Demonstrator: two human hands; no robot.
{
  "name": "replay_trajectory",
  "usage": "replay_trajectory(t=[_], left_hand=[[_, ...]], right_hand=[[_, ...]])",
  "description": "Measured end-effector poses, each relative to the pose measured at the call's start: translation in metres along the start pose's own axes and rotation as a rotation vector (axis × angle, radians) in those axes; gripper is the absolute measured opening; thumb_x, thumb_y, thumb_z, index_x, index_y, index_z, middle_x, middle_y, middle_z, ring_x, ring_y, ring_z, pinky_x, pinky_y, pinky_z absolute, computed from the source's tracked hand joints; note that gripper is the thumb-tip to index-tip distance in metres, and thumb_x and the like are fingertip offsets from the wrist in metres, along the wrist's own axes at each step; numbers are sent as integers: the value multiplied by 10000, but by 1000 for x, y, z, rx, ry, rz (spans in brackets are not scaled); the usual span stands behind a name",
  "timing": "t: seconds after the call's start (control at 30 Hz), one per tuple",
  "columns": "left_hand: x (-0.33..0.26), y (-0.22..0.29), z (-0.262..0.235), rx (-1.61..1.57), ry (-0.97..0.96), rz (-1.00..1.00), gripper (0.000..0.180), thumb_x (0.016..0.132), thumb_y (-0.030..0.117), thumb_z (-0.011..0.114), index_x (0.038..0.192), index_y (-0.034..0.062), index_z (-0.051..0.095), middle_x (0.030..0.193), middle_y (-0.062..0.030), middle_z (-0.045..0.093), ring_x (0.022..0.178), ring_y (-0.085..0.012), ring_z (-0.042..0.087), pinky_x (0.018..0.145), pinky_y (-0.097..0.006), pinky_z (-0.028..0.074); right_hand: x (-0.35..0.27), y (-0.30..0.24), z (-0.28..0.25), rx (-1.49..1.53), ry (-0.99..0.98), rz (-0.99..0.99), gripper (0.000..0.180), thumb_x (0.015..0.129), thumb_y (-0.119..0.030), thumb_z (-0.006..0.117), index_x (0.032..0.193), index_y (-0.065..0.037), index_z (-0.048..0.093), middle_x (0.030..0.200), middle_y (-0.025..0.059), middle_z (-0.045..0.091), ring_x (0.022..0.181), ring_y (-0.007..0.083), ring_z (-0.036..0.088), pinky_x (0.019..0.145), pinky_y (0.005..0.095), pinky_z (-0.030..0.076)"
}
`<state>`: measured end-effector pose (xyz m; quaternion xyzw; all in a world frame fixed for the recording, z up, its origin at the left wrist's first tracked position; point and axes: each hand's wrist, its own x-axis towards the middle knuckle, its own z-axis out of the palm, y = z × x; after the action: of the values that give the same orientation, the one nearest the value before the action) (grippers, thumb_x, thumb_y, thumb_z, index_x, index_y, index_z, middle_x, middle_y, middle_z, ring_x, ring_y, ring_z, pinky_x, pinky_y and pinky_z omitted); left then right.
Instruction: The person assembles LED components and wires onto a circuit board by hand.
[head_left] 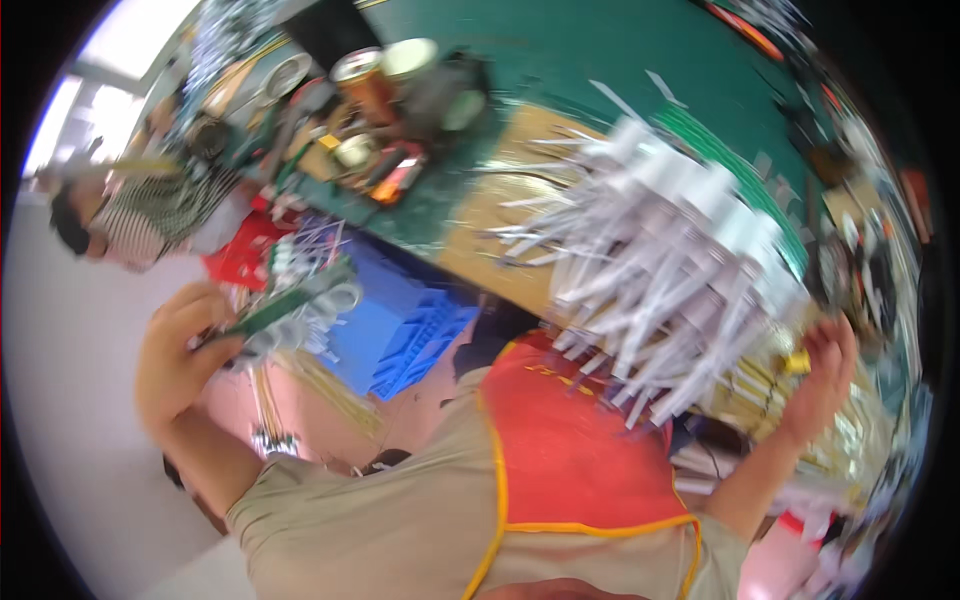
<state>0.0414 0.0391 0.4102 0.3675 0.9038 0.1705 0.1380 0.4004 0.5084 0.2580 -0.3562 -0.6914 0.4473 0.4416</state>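
My left hand [190,335] is raised at the left, its fingers closed on one end of a green strip with white cylinders [300,310] along it. Thin white strands trail by that piece. On the bench in front of me lies a large row of white cylinders with flat white strips [670,240], along a green board edge [735,165]. The strips hang toward my red apron. My right hand [825,370] is at the right end of this row, fingers spread, beside a small yellow piece [797,362]. Motion blurs the fine parts.
Brown cardboard [480,235] lies under the row on the green bench [580,55]. Cans [365,80] and tools crowd the far left. A blue crate [400,340] stands below the bench edge. A person in a striped shirt [150,220] is at the left.
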Motion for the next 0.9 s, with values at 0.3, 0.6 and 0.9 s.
replay_trajectory(t=[0.3,0.6,0.9], left_hand=[[138,138,-6,-255,-152,843,265,615,152,763,739,-5,589,804,-97,613,684,-175,563,545,-279,379],[264,222,143,-266,-109,794,285,781,312,699,990,119,712,899,-81,680,880,-229,630,791,-337,486],[157,26,87,-413,1197,423,167,879,7,602,1043,11,633,940,-60,657,847,-139,616,728,-245,509]], right_hand=[[-22,-6,-5,184,-41,-23,365,925,-96,508,1265,37,513,1083,131,616,950,207,607,874,325,483],[-49,6,-23,88,-20,44,386,952,-146,484,1294,33,481,1133,151,585,978,226,589,881,348,474],[-47,-19,23,-213,-86,-240,521,952,-288,512,1321,67,417,1254,194,519,1150,303,525,1008,432,414]])
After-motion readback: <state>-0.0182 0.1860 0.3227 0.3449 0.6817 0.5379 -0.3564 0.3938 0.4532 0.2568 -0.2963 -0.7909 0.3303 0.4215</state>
